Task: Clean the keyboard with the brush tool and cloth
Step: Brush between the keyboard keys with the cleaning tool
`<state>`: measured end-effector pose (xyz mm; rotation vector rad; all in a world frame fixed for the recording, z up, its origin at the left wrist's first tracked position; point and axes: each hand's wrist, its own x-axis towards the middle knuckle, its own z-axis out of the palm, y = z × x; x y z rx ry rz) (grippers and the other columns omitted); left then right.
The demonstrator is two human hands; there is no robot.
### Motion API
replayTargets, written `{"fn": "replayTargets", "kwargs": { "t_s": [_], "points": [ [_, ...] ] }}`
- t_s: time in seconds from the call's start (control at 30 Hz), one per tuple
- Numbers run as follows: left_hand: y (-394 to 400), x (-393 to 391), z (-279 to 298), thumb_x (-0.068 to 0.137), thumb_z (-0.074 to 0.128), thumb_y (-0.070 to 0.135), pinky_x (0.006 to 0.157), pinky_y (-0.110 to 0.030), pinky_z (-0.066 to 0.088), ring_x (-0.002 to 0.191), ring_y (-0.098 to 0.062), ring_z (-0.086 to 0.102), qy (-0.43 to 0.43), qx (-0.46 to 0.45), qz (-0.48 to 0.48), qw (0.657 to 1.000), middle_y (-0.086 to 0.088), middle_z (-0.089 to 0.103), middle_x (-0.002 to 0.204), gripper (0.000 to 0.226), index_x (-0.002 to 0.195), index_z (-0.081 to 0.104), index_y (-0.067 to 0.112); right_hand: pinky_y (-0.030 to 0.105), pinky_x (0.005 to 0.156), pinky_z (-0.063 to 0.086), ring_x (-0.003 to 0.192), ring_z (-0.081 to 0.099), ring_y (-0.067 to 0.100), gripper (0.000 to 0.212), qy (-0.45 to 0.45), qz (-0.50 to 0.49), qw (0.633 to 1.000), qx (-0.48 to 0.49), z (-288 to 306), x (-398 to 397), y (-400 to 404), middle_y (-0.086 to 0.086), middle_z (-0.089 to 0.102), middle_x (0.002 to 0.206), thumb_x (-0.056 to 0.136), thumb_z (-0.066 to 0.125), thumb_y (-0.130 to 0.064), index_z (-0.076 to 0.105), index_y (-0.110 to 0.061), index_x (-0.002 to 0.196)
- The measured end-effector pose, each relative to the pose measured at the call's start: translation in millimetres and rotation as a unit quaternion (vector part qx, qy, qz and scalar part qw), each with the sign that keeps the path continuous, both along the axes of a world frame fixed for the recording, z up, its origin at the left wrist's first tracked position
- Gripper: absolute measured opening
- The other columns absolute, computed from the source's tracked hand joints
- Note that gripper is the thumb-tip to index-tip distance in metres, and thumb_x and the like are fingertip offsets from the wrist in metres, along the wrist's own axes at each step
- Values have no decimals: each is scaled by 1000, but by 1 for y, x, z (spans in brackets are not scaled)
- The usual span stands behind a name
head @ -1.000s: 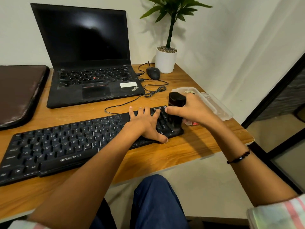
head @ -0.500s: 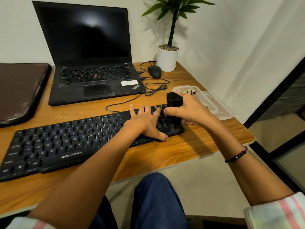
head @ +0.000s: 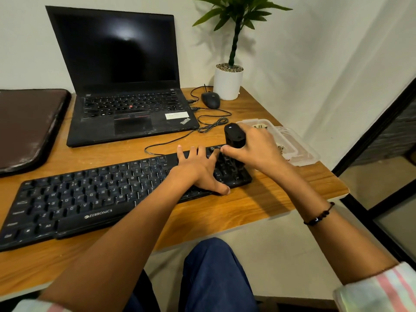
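Right now our black keyboard (head: 94, 199) lies slantwise across the front of the wooden desk (head: 258, 206), its right end under both our hands. Our right hand (head: 258, 147) is wrapped round the black brush tool (head: 234, 135), held upright with its lower end down on the keys at the keyboard's right end. Our left hand (head: 198, 170) lies flat just beside it, fingers spread and straight on the keys, thumb at the near edge. Just behind the right hand sits a clear plastic tray (head: 301, 149). Farther back stand an open laptop (head: 126, 86) with a dark screen, a black mouse (head: 210, 100) and a potted plant (head: 228, 82). A brown sleeve (head: 27, 127) lies at the left.
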<state>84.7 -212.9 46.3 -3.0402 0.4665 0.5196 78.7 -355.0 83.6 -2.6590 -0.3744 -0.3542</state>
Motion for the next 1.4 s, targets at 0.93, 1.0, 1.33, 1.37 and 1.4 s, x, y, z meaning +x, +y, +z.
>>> {"fn": "replayTargets", "kwargs": {
  "t_s": [0.93,1.0,1.33,1.37,1.4],
  "points": [
    [2,-1,-3,64,54,83,110,-61,-10,144,-33,-3,-16,-5,5,1000,-11,2,156,132,149,-8,4,28,63,34,79,55,20,35,-1,-10,999,33,3,49,17,2,62,82,77,71,-43,61,-13,89],
    [2,-1,-3,64,53,84,111,-59,-11,145,-33,-3,-17,1,4,1000,-12,2,156,132,150,-6,3,28,64,34,82,57,22,33,10,-23,999,22,1,52,20,1,61,84,77,70,-45,58,-16,87],
    [4,-2,-2,63,53,84,112,-57,-13,145,-30,-4,-16,-2,10,1000,-11,3,157,131,150,-4,4,30,67,37,92,60,33,32,-13,-61,998,-18,-5,63,27,12,67,95,78,67,-41,58,-13,92],
    [3,-2,-1,63,53,84,112,-56,-13,146,-30,-5,-14,-1,11,1000,-11,2,158,132,150,-5,4,31,68,37,94,60,35,35,-21,-70,997,-30,-4,64,29,14,67,97,79,66,-41,59,-12,97],
    [3,-2,-1,63,53,84,112,-56,-13,146,-29,-6,-12,0,11,1000,-11,1,158,132,150,-5,4,32,69,39,95,60,35,37,-23,-68,997,-28,-4,64,30,14,67,98,79,66,-42,59,-12,100]
  ]
}}
